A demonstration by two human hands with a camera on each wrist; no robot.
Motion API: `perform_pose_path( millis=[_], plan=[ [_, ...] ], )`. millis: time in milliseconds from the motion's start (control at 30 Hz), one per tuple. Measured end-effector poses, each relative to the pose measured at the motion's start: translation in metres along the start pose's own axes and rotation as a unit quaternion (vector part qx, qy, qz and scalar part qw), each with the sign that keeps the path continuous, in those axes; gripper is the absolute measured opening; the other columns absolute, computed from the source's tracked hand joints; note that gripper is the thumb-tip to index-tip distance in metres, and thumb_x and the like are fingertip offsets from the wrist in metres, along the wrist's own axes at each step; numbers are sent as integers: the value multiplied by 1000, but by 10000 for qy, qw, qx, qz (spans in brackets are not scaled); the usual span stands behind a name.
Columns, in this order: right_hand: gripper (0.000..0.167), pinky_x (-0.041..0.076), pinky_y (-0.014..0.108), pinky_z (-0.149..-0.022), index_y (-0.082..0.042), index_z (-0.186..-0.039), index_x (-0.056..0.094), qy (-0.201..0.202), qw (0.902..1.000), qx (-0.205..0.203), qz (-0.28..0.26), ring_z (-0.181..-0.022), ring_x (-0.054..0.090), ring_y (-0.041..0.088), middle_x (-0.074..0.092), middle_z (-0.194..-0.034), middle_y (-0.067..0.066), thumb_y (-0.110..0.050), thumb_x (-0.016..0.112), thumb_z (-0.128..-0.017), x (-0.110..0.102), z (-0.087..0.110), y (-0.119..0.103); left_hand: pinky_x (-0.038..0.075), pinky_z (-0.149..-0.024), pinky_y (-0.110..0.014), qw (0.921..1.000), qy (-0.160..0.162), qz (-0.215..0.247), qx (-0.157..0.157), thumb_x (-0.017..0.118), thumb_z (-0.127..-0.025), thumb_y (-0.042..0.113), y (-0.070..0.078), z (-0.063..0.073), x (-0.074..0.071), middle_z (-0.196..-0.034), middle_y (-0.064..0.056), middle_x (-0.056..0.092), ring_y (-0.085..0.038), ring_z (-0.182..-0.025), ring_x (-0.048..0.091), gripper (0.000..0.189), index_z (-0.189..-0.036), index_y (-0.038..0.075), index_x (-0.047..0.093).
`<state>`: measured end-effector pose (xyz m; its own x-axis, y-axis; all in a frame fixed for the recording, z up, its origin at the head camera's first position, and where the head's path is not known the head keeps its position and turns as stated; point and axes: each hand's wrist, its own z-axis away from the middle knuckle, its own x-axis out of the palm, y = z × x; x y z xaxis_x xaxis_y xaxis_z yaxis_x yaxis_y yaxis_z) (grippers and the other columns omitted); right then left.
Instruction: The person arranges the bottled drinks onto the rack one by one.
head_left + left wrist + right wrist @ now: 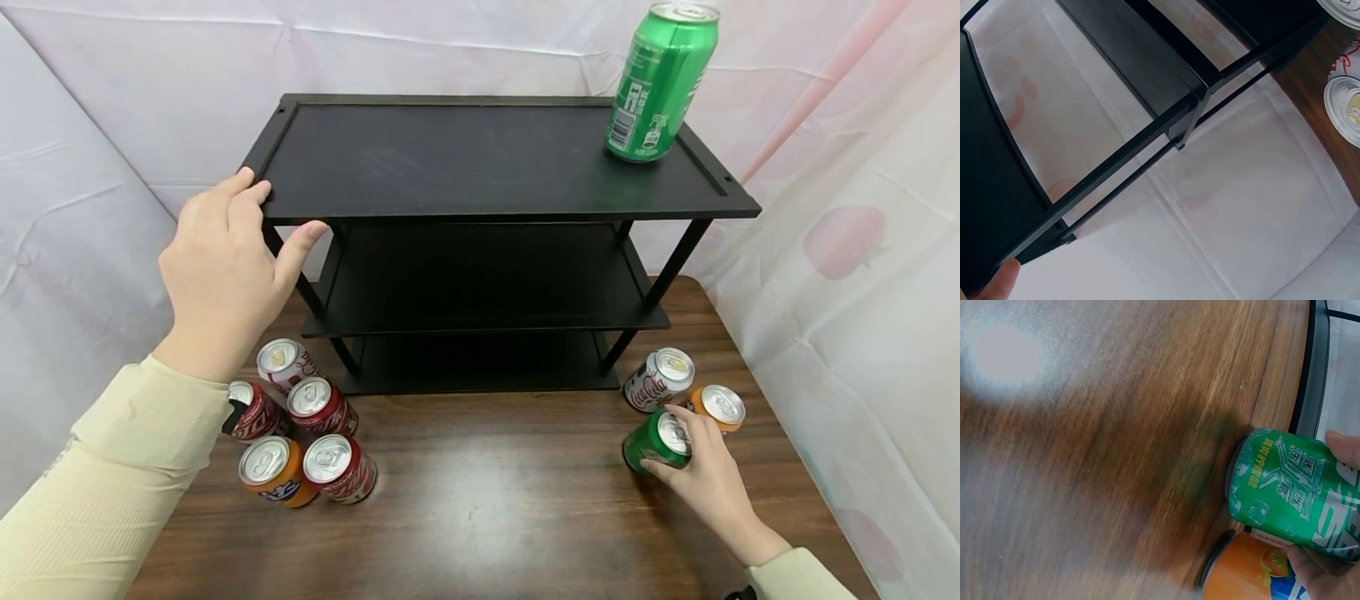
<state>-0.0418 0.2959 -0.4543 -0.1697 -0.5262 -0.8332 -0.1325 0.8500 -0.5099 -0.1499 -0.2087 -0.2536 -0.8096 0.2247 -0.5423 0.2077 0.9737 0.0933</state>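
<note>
My right hand [708, 475] grips a green soda can [647, 443] from above, thumb on one side and fingers on the other. In the right wrist view this can [1291, 487] shows its printed side, tilted, right beside an orange soda can [1241, 569]. A silver-white soda can [660, 382] stands just behind them. At the far left, my left hand [225, 267] rests on the front left corner of a black three-tier shelf rack [465, 158], its thumb spread along the front edge. A fingertip [1000, 281] lies on the rack's edge in the left wrist view.
Another green can [660, 83] stands on the rack's top tier at the right. Below my left forearm, several cans cluster on the wooden table [480, 517]: red ones [341, 467], an orange one [277, 471] and a silver-white one [285, 362]. Pale curtains [847, 292] hang behind and beside the table.
</note>
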Motion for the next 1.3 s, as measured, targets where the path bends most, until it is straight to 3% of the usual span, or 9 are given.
perform_pose_path(
  millis=[700, 1100, 1167, 1300],
  plan=[
    [90, 47, 56, -77, -1, -134, 47, 651, 9975, 108, -238, -101, 53, 36, 49, -115, 24, -7, 95, -58, 3, 0, -8, 49, -68, -66, 10000, 69, 58, 18, 38, -92, 75, 0, 0, 1, -135, -14, 63, -42, -119, 60, 89, -123, -4, 64],
    [101, 44, 56, -87, 6, -141, 35, 804, 9928, 670, -585, -113, 53, 44, 49, -127, 30, -7, 94, -60, 0, 0, -16, 49, -67, -65, 10000, 32, 58, -9, 38, -92, 75, 1, 0, 0, -135, -14, 63, -42, -119, 59, 90, -123, -4, 64],
    [101, 43, 49, -90, 6, -141, 35, 855, 9918, 692, -649, -115, 52, 43, 49, -128, 30, -7, 94, -60, -1, 0, -17, 49, -67, -65, 10000, 29, 63, -20, 37, -92, 76, 1, 0, 0, -135, -14, 63, -41, -120, 59, 90, -123, -4, 64],
    [100, 36, 20, -93, 5, -140, 36, 993, 9898, 667, -776, -118, 52, 40, 50, -131, 26, -6, 94, -60, -1, 1, -19, 49, -67, -65, 10000, 16, 61, -28, 37, -92, 76, 1, 0, 0, -135, -14, 63, -42, -120, 59, 90, -124, -4, 64]
  ],
)
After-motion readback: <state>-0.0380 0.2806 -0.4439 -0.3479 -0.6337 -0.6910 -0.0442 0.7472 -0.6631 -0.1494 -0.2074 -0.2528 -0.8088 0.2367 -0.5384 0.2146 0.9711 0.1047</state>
